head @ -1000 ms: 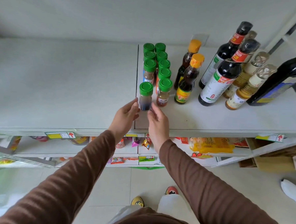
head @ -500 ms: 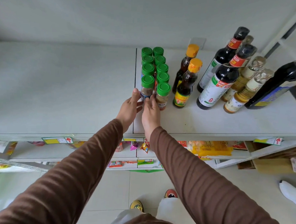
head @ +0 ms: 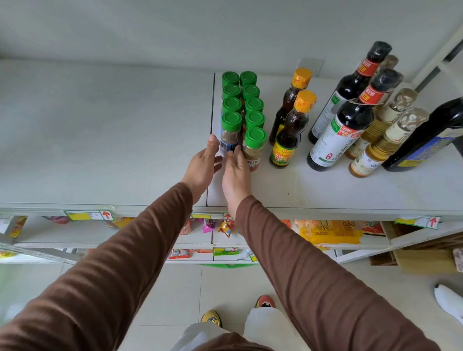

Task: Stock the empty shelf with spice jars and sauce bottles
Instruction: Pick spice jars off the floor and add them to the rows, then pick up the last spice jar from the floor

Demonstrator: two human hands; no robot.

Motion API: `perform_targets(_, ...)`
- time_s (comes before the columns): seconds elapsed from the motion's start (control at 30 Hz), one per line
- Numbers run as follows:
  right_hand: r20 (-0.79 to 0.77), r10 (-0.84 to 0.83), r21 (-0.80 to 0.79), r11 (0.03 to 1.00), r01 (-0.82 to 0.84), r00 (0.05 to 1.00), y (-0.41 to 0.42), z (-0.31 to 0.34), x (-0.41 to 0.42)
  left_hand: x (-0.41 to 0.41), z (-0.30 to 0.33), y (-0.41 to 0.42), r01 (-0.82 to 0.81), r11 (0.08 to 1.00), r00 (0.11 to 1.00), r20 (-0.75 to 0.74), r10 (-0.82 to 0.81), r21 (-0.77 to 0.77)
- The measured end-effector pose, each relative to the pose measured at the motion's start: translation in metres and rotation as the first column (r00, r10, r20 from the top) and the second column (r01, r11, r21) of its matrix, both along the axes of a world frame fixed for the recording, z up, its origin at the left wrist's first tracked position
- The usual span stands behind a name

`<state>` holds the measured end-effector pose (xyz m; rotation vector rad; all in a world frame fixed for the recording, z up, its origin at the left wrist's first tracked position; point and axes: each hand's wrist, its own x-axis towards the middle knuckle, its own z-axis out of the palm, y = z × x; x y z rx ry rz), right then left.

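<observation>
Several green-capped spice jars stand in two rows on the white shelf [head: 92,141]. The front-left spice jar [head: 229,133] has a blue label and sits between my two hands. My left hand [head: 202,168] touches its left side with straight fingers. My right hand [head: 235,175] lies with straight fingers against the jar's front, beside the front-right spice jar [head: 254,147]. To the right stand two orange-capped sauce bottles [head: 291,133], two tall dark soy bottles [head: 343,122], pale oil bottles [head: 382,140] and a large dark bottle [head: 441,132].
The shelf's left half is bare white board. Price tags [head: 89,214] line its front edge. Lower shelves hold snack packets [head: 329,230]. A cardboard box [head: 421,261] and a white shoe [head: 454,305] are on the tiled floor at right.
Both hands pushed the blue-labelled jar back from near the shelf's front edge into the left row, level with the front-right jar. The hands' fingers now lie flatter against it.
</observation>
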<state>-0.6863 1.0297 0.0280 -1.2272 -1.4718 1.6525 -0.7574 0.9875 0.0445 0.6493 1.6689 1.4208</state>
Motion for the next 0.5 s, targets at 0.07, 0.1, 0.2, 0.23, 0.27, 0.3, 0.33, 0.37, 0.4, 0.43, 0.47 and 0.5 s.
perform_targets(0.07, 0.003, 0.022, 0.029, 0.999, -0.022, 1.000, -0.006, 0.000, 0.010, 0.004, -0.003, -0.009, -0.028, 1.000, 0.999, -0.038, 0.027, -0.002)
perform_targets(0.1, 0.009, 0.041, 0.046, 0.998, -0.041, 0.999, -0.010, 0.000, 0.016, 0.007, -0.004, -0.015, -0.042, 0.999, 0.995, -0.090, 0.042, 0.001)
perform_targets(0.2, 0.075, 0.131, 0.149, 0.979, -0.142, 0.988, -0.015, 0.002, 0.040, 0.020, -0.006, -0.032, -0.053, 0.999, 0.930, -0.365, 0.047, -0.008)
perform_targets(0.23, 0.106, 0.168, 0.203, 0.961, -0.187, 0.980, -0.015, 0.003, 0.049, 0.025, -0.007, -0.037, -0.065, 0.998, 0.887, -0.459, 0.046, -0.025)
perform_targets(0.27, 0.145, 0.199, 0.267, 0.935, -0.232, 0.969, -0.014, 0.004, 0.059, 0.030, -0.008, -0.042, -0.078, 0.996, 0.840, -0.541, 0.042, -0.044)
perform_targets(0.3, 0.197, 0.221, 0.335, 0.900, -0.278, 0.955, -0.013, 0.005, 0.070, 0.037, -0.009, -0.046, -0.090, 0.994, 0.791, -0.611, 0.032, -0.065)
perform_targets(0.33, 0.257, 0.236, 0.399, 0.858, -0.325, 0.937, -0.011, 0.006, 0.081, 0.045, -0.010, -0.049, -0.102, 0.991, 0.742, -0.670, 0.017, -0.087)
perform_targets(0.37, 0.315, 0.245, 0.453, 0.811, -0.371, 0.917, -0.008, 0.006, 0.094, 0.054, -0.011, -0.051, -0.118, 0.987, 0.697, -0.717, 0.002, -0.111)
perform_targets(0.4, 0.366, 0.250, 0.497, 0.762, -0.415, 0.896, -0.006, 0.006, 0.107, 0.064, -0.012, -0.053, -0.136, 0.982, 0.658, -0.753, -0.011, -0.133)
perform_targets(0.43, 0.410, 0.254, 0.534, 0.712, -0.456, 0.876, -0.003, 0.006, 0.120, 0.076, -0.012, -0.055, -0.158, 0.975, 0.627, -0.779, -0.021, -0.153)
perform_targets(0.47, 0.450, 0.260, 0.562, 0.661, -0.497, 0.854, 0.002, 0.005, 0.134, 0.089, -0.013, -0.056, -0.181, 0.968, 0.600, -0.800, -0.030, -0.172)
perform_targets(0.5, 0.490, 0.270, 0.581, 0.607, -0.542, 0.829, 0.006, 0.003, 0.149, 0.104, -0.014, -0.058, -0.205, 0.961, 0.572, -0.819, -0.035, -0.185)
